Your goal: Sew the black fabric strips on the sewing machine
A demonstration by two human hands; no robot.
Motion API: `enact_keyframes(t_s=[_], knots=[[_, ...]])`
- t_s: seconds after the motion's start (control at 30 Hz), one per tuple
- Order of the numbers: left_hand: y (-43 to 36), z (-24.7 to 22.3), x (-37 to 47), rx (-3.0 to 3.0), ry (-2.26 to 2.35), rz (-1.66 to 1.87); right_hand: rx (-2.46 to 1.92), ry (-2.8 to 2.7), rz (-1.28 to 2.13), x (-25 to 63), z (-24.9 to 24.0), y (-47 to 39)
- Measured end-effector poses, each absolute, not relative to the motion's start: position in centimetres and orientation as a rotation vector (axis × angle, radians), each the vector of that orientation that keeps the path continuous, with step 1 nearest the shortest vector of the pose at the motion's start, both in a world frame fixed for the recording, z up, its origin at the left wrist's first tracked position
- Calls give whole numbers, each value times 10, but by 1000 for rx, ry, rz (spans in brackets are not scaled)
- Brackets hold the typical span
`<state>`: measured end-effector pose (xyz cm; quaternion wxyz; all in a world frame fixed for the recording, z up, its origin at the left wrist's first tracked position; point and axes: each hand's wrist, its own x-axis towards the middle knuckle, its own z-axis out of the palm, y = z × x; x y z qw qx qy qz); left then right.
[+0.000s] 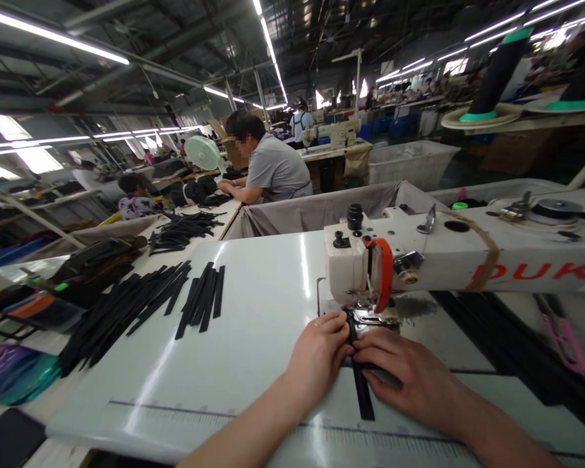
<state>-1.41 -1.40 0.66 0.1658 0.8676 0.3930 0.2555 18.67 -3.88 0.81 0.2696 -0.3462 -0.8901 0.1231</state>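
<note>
A narrow black webbing strap [363, 395] runs from under the presser foot of a white sewing machine [344, 263] toward me, its near end flat on the table. My left hand [319, 344] is closed on the strap's left edge, fingertips close to the needle area. From the other side my right hand [402, 364] pinches the same strap with thumb and fingers. Something dark shows beneath my right palm; its kind is hidden. An orange guard [384, 276] covers part of the machine head just above my hands.
Several cut black strips [202, 299] lie in piles to the left. Pink-handled scissors [563, 338] and longer black strips [507, 344] lie at right. Thread cones [497, 78] stand upper right. A co-worker [277, 159] sits beyond a cloth-lined bin [312, 218]. A phone [12, 439] lies lower left.
</note>
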Motion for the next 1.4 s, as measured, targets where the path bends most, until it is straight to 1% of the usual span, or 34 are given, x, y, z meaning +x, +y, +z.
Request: enact_keyframes(t_s=[0.2, 0.43, 0.87, 1.1, 1.4], knots=[[-8, 4, -8, 2457, 1223, 745, -935, -2384, 357, 188, 9, -37], [-8, 1, -8, 2460, 1203, 803, -844, -2363, 409, 190, 17, -38], [-10, 0, -8, 2474, 1188, 839, -996, -2346, 113, 191, -4, -22], [-11, -2, -5, 2524, 1244, 813, -1091, -2429, -38, 187, -8, -21], [-12, -5, -3, 2580, 1281, 792, -1093, -2430, -74, 186, -9, -23]])
